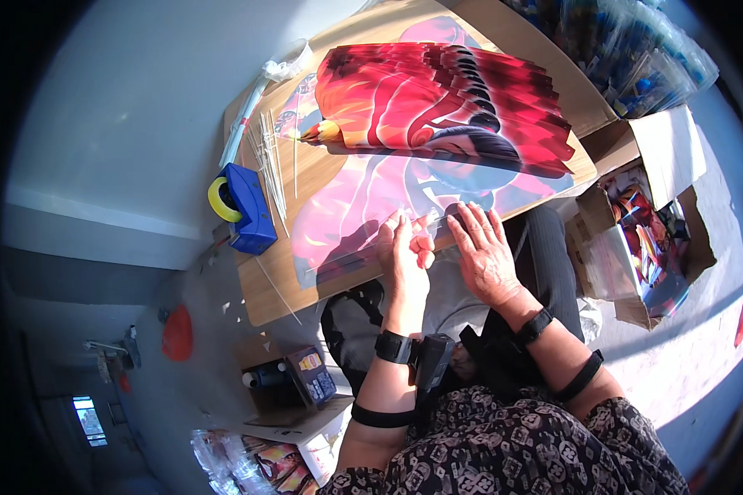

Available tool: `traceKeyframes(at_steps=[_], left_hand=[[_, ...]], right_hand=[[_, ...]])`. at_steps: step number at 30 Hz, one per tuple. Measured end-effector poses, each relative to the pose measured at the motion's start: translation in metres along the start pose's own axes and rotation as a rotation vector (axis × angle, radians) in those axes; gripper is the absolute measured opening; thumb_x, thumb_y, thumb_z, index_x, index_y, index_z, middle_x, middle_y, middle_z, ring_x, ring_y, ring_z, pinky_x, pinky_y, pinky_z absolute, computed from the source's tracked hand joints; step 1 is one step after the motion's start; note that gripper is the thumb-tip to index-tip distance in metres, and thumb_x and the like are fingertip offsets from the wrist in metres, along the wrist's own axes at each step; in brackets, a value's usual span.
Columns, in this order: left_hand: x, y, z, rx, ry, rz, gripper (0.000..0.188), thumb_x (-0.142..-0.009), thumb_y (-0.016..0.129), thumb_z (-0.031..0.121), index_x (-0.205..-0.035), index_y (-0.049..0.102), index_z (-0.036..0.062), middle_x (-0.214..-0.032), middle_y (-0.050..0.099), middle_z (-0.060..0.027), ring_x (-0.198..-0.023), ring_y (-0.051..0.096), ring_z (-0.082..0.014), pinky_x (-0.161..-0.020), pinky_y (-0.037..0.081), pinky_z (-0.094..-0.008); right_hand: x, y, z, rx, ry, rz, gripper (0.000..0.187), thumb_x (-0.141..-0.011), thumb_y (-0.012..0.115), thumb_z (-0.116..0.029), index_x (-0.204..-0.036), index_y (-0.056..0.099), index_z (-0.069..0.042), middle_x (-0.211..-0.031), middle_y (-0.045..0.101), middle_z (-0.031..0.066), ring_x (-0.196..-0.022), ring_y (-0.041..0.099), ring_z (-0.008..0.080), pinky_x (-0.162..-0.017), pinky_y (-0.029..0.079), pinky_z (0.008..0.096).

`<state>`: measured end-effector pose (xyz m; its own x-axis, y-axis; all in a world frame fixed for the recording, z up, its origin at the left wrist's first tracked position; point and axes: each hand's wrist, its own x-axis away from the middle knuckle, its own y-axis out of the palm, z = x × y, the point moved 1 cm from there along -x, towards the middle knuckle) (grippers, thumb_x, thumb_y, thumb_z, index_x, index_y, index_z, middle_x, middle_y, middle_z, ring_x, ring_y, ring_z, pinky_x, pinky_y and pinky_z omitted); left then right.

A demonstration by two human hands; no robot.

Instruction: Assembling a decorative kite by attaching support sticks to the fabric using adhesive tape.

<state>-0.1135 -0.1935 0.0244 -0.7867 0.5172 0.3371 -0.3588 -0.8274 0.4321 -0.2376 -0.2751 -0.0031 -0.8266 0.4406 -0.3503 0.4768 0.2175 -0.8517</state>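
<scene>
Pale pink printed sheet [338, 202] is seen lying on the wooden table [305, 299], its long side reaching along the table's near edge. Part of it is covered by a red printed sheet [388, 91], on which flame-like bands, a row of black ovals and a dark-haired figure are displayed (whether the two sheets are joined cannot be told).

At the table's near edge, the left hand [406, 246] is held over the border of the pale sheet with its fingers curled and its thumb drawn close to the forefinger; whether anything is pinched there cannot be told. Just beside it, the right hand [485, 254] is laid palm down at the same edge, its fingers extended and slightly parted, with nothing seen gripped.

Along the table's left side, a blue tape dispenser [260, 216] fitted with a yellow roll [221, 200] is placed, and thin pale sticks [267, 157] are scattered beside it. A clear tape roll [291, 63] is set toward the table's far left. To the right of the table, a cardboard box [699, 235] is filled with colourful pieces [645, 239]; beyond the table's far right corner, plastic-wrapped bundles [636, 58] are heaped.
</scene>
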Motion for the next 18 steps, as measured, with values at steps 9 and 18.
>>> traceKeyframes(at_steps=[9,18], left_hand=[[-0.0046,-0.0035,-0.0083,-0.062,0.027,-0.002,0.034,-0.098,0.053,0.032,-0.116,0.048,0.0038,-0.096,0.068,-0.0173,-0.053,0.055,-0.0075,-0.039,0.036,-0.018],[0.0011,0.0014,-0.0077,-0.178,0.078,0.01,0.031,-0.099,0.051,0.033,-0.115,0.05,0.0068,-0.101,0.067,-0.0149,-0.057,0.056,-0.0082,-0.039,0.037,-0.0184]], right_hand=[[-0.0007,0.0029,0.0013,-0.039,-0.003,0.0,0.057,-0.078,0.054,-0.008,-0.135,0.048,-0.005,-0.146,0.038,0.0201,-0.139,0.032,0.0347,-0.117,0.018,0.0496],[-0.0019,0.0015,-0.0021,-0.013,-0.016,-0.028,0.062,-0.077,0.055,-0.008,-0.138,0.049,-0.019,-0.146,0.034,0.0242,-0.138,0.03,0.0402,-0.115,0.019,0.0521]])
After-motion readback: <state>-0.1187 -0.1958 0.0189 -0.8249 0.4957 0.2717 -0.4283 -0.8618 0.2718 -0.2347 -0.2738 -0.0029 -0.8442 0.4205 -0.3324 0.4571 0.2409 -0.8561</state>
